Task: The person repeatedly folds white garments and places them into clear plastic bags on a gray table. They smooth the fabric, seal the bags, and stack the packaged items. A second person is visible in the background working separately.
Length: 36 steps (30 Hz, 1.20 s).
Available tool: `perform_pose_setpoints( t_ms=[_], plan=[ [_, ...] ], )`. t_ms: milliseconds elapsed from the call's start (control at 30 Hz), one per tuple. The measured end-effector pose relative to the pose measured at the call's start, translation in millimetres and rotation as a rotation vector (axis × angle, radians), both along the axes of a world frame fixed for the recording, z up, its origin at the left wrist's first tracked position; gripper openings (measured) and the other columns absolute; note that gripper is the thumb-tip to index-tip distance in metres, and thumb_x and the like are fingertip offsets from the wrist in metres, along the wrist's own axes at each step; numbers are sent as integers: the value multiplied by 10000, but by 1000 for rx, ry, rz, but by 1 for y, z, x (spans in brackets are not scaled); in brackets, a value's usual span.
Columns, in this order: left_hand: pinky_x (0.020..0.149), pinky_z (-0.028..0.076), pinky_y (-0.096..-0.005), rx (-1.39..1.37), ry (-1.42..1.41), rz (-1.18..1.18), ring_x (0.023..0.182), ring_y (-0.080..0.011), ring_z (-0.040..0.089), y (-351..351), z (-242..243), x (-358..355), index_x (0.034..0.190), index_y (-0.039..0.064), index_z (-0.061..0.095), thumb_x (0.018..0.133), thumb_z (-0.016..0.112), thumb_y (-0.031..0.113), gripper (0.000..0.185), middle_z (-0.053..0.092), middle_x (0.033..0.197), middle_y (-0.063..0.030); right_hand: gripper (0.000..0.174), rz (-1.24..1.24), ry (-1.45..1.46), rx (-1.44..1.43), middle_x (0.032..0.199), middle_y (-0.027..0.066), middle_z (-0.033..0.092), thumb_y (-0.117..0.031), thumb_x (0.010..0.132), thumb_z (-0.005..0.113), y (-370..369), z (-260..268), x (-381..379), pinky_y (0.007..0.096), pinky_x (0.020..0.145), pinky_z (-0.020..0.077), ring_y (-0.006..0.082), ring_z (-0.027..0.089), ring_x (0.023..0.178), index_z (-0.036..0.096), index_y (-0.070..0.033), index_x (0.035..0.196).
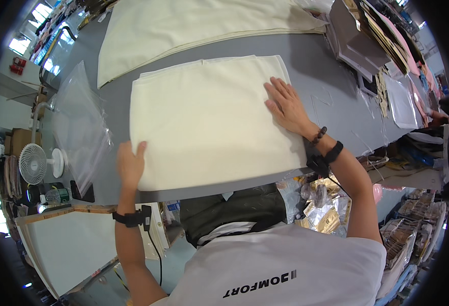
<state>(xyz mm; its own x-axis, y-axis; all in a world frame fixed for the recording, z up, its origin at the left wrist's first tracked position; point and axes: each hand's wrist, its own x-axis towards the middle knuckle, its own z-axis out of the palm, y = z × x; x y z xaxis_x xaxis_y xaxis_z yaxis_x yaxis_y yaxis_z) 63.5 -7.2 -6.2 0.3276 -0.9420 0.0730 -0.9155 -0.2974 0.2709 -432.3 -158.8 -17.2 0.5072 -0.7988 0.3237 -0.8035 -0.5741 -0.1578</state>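
A folded cream cloth [209, 126] lies flat on the grey table [224, 49] in front of me. My left hand [131, 162] is at its lower left edge, the thumb resting on the cloth and the other fingers at or under the edge, partly hidden. My right hand [287, 107] lies palm down near the cloth's right edge, fingers slightly spread, pressing on or resting on it. Beyond it, a larger cream cloth [209, 23] is spread across the far part of the table. Both wrists wear black straps with small devices.
Clear plastic bags [81, 130] lie at the left, near a small white fan [33, 163], a plastic bottle [56, 196] and a dark phone [83, 191]. Boxes and stacked sheets [362, 49] stand at the far right. Loose threads [322, 100] lie right of the cloth. Part of another person's hand [437, 118] shows at the right rim.
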Motion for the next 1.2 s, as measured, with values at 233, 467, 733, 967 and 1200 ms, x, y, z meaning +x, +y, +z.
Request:
perform_pose_setpoints(
  t_ms=[233, 467, 733, 967, 1200],
  plan=[
    [871, 547, -473, -419, 650, -92, 1008, -510, 685, -71, 54, -43, 1214, -64, 683, 1035, 670, 315, 420, 723, 1109, -315, 304, 40, -390, 88, 1428, 161, 648, -139, 1010, 688, 21, 55, 17, 439, 985, 543, 347, 646, 1214, 696, -64, 1304],
    [733, 586, -506, -77, 240, -691, 858, -402, 710, -41, 46, -253, 1372, 165, 663, 968, 722, 276, 423, 724, 982, -154, 297, 344, -564, -214, 1282, 79, 723, 13, 920, 715, 4, 100, 49, 409, 901, 578, 293, 700, 1093, 746, -96, 1196],
    [706, 581, -438, -193, 236, -640, 825, -316, 694, 0, 30, -196, 1223, 150, 734, 846, 806, 124, 384, 691, 983, -74, 204, -4, -13, 27, 1263, 73, 701, -197, 962, 685, 19, 43, 28, 457, 940, 533, 309, 647, 1132, 699, -104, 1143],
    [846, 498, -384, -346, 138, -664, 955, -251, 668, 29, 28, -120, 1031, 140, 802, 763, 800, 38, 286, 709, 1040, -24, 155, -34, 46, 75, 1051, 113, 712, -217, 964, 696, 59, 50, 22, 430, 744, 585, 310, 708, 918, 740, -78, 1018],
    [951, 420, -396, -315, 161, -691, 1121, -219, 626, 43, 32, -106, 1108, 219, 821, 878, 786, 121, 252, 701, 1175, 17, 563, 513, -203, 43, 1504, 216, 562, -508, 1018, 651, 8, 54, 133, 518, 1195, 414, 399, 535, 1396, 619, -160, 1459]
  ],
)
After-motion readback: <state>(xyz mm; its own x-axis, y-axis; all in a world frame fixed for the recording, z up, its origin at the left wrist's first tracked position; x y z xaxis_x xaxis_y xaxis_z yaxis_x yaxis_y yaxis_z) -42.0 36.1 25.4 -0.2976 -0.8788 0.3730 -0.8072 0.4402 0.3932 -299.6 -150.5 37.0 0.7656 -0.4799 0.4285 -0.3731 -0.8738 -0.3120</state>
